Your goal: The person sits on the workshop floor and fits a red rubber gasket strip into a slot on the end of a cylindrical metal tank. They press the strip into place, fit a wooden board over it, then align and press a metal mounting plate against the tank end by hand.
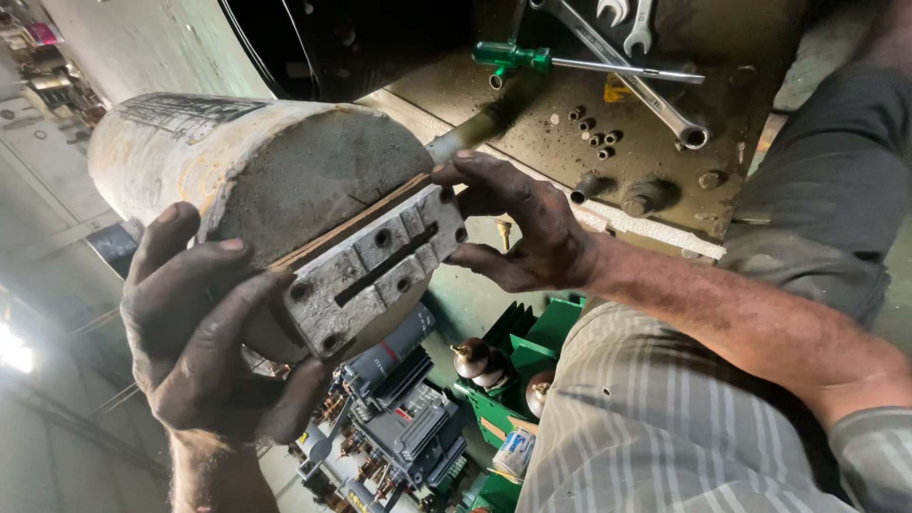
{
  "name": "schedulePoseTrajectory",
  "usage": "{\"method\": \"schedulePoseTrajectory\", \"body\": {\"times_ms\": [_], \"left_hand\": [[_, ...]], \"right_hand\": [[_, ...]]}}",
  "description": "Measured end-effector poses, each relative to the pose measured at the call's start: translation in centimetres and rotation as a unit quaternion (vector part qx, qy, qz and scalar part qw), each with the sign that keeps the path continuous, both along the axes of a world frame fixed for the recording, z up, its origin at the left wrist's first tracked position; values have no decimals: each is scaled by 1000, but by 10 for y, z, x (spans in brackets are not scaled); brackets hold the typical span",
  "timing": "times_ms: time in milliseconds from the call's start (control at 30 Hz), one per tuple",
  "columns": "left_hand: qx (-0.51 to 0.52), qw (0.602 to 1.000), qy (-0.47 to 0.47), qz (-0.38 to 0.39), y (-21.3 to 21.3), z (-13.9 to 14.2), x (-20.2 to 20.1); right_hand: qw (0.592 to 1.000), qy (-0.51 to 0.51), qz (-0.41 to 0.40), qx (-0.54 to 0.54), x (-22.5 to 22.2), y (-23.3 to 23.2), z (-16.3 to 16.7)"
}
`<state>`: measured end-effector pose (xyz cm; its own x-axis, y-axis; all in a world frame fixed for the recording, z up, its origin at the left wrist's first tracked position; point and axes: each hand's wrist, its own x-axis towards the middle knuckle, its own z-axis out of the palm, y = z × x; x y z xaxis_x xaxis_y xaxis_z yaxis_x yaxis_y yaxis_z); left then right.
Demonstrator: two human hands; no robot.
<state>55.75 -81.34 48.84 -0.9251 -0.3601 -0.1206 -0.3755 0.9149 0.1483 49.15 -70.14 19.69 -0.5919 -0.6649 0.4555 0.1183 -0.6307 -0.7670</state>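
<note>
— Workshop floor takes up most of what I can see, grey concrete running down the left of the frame, with a grimy steel bench top (655, 142) across the upper right.

— What's on that bench?

— Long wrenches (655, 90) at the top right, a green-handled tool (518, 59) beside them, and loose bolts and nuts (594, 131) scattered lower down. Below, at bottom centre, sit green metal housings (518, 366) and a dark grey motor-like unit (404, 418).

— And what is being held?

— A big dented metal cylinder (199, 161), upper left to centre, flat end turned toward the camera. Across that end lies a grey slotted metal plate (375, 271) with bolt holes, a thin brown strip under its upper edge.

— How are the hands placed?

— Left hand (204, 342), black with grease, is curled up from the lower left, fingers closed around the plate's lower end and the cylinder's rim. Right hand (518, 233) comes from the right, fingertips pinching the plate's upper end.

— Anything you can't make out?

— The cylinder's far end is cut off from view, the top centre is just dark shadow, and the left edge is blurred clutter.
</note>
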Motion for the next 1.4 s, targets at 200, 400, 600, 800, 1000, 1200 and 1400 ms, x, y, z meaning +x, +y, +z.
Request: {"method": "schedulePoseTrajectory", "body": {"times_ms": [200, 400, 600, 800, 1000, 1200, 1400], "left_hand": [[15, 999, 11, -31, -11, -5, 1], [-17, 999, -23, -41, -8, -3, -2], [-29, 996, -33, -79, -18, -4, -4], [-26, 993, -50, -101, -15, -9, -8], [-44, 996, -45, -60, -14, -6, -7], [-35, 998, -12, -43, -25, -14, 5], [-118, 992, 51, 18, 13, -15, 18]], "right_hand": [[998, -63, 31, -9, 8, 3, -3], [1000, -25, -12, 0, 8, -10, -4], [997, 4, -65, 30, 5, -10, -2], [995, 18, -77, 63, 0, -11, 9], [992, 60, -66, 94, -3, -8, 11], [974, 119, -63, 180, 2, -5, 20], [969, 184, -59, 157, -35, 10, 58]]}}
